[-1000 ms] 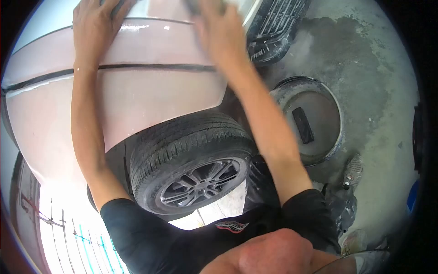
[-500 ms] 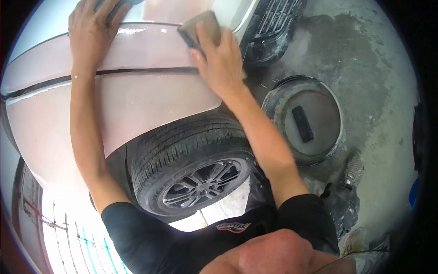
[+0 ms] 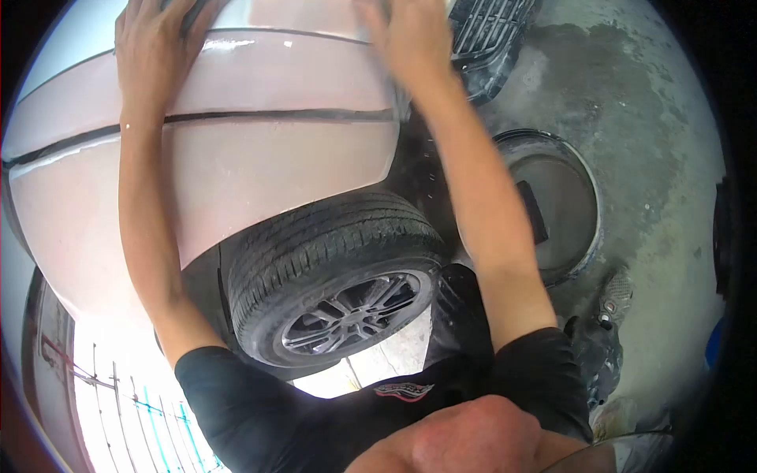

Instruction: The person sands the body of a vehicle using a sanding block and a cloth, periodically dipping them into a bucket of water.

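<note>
At the top left, my left hand (image 3: pixel 154 51) lies on the pale pinkish car panel (image 3: pixel 276 75), its fingers closed round a dark grey pad (image 3: pixel 189 12) that shows only in part. My right hand (image 3: pixel 416 39) is farther right, at the panel's upper right edge, with its fingers blurred and partly cut off by the frame. The grey-brown block it held is hardly visible now. Below the hands, a lower body panel (image 3: pixel 276 165) curves over the tyre (image 3: pixel 339 236).
Right of my right forearm, a round tub (image 3: pixel 595 209) of murky water holds a dark block (image 3: pixel 532 211). A black grille (image 3: pixel 489 39) is at the top. A shoe (image 3: pixel 615 296) rests on the stained concrete floor (image 3: pixel 670 236).
My right hand has moved up and right along the panel, and its block has passed mostly out of sight. My left hand has shifted slightly upward. The view has moved a little.
</note>
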`<action>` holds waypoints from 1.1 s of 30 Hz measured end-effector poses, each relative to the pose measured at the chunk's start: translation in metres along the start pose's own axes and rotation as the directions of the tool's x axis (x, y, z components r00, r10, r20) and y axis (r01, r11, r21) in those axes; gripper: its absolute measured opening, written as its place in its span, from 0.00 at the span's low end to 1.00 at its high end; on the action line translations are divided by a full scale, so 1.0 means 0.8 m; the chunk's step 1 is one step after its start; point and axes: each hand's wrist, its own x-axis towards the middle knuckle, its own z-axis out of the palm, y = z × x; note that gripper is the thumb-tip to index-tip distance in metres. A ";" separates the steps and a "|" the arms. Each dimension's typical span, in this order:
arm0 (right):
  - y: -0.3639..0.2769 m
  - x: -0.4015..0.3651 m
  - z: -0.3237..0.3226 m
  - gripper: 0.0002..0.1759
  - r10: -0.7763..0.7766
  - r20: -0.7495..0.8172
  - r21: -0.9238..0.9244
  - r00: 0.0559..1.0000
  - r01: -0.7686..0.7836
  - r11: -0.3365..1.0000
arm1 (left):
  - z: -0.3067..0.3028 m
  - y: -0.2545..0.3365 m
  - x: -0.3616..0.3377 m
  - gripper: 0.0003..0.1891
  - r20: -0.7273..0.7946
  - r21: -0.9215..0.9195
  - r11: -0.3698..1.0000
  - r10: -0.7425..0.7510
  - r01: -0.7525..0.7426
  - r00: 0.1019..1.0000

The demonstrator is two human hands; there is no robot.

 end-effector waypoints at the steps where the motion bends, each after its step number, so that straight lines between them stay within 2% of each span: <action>1: -0.002 0.024 -0.013 0.32 0.117 0.081 0.027 0.990 -0.120 0.992 | 0.000 -0.003 -0.004 0.12 0.008 0.014 0.999 0.031 -0.031 0.999; 3: 0.013 0.000 0.010 0.31 -0.017 0.008 0.051 1.000 0.017 0.999 | 0.002 -0.010 0.001 0.12 0.000 0.041 0.994 0.102 -0.102 0.995; 4: 0.021 -0.014 0.024 0.31 -0.088 -0.036 0.053 0.995 0.090 0.995 | 0.000 -0.009 0.003 0.12 0.007 0.016 0.998 0.065 -0.065 0.998; 5: -0.005 -0.054 0.017 0.29 -0.042 -0.026 0.010 0.999 0.042 0.999 | -0.001 -0.007 0.003 0.12 0.016 -0.007 1.000 0.025 -0.025 1.000; 7: -0.015 -0.116 0.027 0.29 -0.120 -0.102 0.090 0.988 0.129 0.988 | -0.003 -0.005 0.003 0.12 0.019 -0.025 1.000 -0.006 0.006 1.000; 10: 0.002 -0.060 0.017 0.27 -0.078 -0.068 0.018 0.995 0.080 0.997 | -0.001 0.002 0.001 0.12 -0.010 -0.009 1.000 0.012 -0.013 1.000; 11: 0.017 -0.024 0.018 0.26 -0.084 -0.107 0.062 0.991 0.091 0.994 | -0.003 0.004 0.002 0.12 -0.016 -0.005 1.000 0.014 -0.014 1.000; 12: 0.045 0.013 0.026 0.24 0.027 0.083 0.045 0.996 -0.031 0.999 | -0.006 0.005 0.002 0.12 -0.024 0.004 1.000 0.011 -0.011 1.000; 15: 0.008 0.033 -0.017 0.32 0.022 0.000 0.007 1.000 -0.022 1.000 | -0.004 0.000 0.002 0.12 -0.001 0.008 1.000 -0.001 0.001 1.000; 18: 0.011 0.033 -0.014 0.31 0.076 0.030 0.059 0.997 -0.077 0.995 | -0.001 0.000 0.001 0.12 0.008 -0.015 1.000 -0.020 0.020 1.000; 21: 0.009 -0.035 0.017 0.26 -0.067 -0.106 0.044 0.992 0.072 0.996 | 0.013 -0.040 -0.004 0.16 -0.005 0.086 0.981 0.174 -0.173 0.985; 23: 0.004 -0.109 0.040 0.34 -0.164 -0.121 0.011 0.979 0.166 0.986 | 0.013 -0.038 -0.002 0.16 -0.013 0.102 0.979 0.179 -0.177 0.984; 26: 0.006 -0.092 0.033 0.32 -0.175 -0.141 -0.068 0.975 0.166 0.984 | 0.012 -0.038 -0.005 0.16 -0.008 0.101 0.980 0.172 -0.171 0.985; 27: 0.007 -0.054 0.017 0.33 -0.070 -0.015 0.002 0.997 0.070 0.998 | 0.013 -0.038 -0.006 0.16 -0.008 0.097 0.982 0.163 -0.162 0.987; 29: 0.010 0.024 -0.012 0.31 0.045 0.079 0.106 0.996 -0.054 0.993 | 0.014 -0.039 -0.004 0.16 -0.015 0.071 0.984 0.167 -0.166 0.986; 31: 0.030 0.008 0.017 0.35 -0.038 0.027 0.120 0.999 0.035 0.992 | 0.009 -0.038 -0.002 0.16 -0.009 0.071 0.982 0.176 -0.175 0.984; 33: 0.010 -0.035 0.016 0.34 -0.015 0.010 0.013 1.000 0.014 1.000 | 0.012 -0.036 -0.002 0.16 -0.003 0.098 0.980 0.175 -0.174 0.985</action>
